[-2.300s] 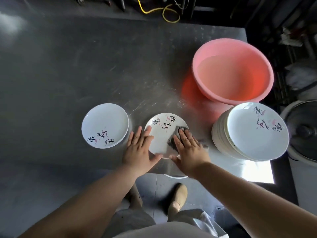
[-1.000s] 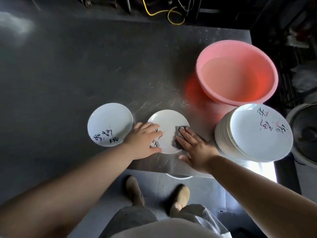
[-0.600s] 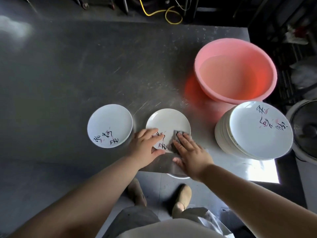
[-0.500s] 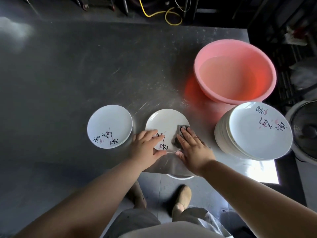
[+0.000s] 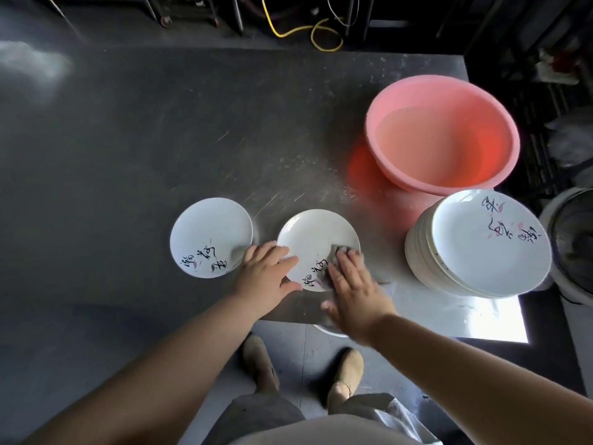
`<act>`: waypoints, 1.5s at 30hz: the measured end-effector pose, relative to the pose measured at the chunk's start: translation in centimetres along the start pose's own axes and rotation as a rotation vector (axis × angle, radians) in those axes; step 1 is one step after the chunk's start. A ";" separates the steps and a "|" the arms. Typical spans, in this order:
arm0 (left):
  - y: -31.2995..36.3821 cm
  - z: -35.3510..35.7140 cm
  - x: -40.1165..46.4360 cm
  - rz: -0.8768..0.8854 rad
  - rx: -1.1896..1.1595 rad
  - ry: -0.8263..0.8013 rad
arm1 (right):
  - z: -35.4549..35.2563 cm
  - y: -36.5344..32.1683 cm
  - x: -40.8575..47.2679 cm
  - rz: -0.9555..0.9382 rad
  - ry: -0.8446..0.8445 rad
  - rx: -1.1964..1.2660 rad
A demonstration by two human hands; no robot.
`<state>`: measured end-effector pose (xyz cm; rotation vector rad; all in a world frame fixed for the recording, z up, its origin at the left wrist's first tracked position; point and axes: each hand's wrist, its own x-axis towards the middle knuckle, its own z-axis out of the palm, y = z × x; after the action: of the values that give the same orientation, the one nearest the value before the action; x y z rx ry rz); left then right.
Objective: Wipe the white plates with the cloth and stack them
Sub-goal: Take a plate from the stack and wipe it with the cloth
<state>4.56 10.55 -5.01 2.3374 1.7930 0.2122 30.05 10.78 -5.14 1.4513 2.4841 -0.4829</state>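
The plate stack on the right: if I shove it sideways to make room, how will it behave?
The plate stack is many plates deep, so probably heavy and slow to start. The plates sit slightly fanned, so a push high up may slide the top ones off. Its near side already overhangs the table edge; glazed ware would likely break if it fell.

Dim, wide-angle, glare lower right.
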 end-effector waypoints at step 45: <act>4.4 -18.1 7.6 -0.726 -1.859 0.107 | -22.4 -2.1 2.1 0.282 0.667 1.072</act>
<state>6.60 17.87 13.63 0.3731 1.1665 1.1720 26.58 20.18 15.16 2.6467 2.4332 -1.6655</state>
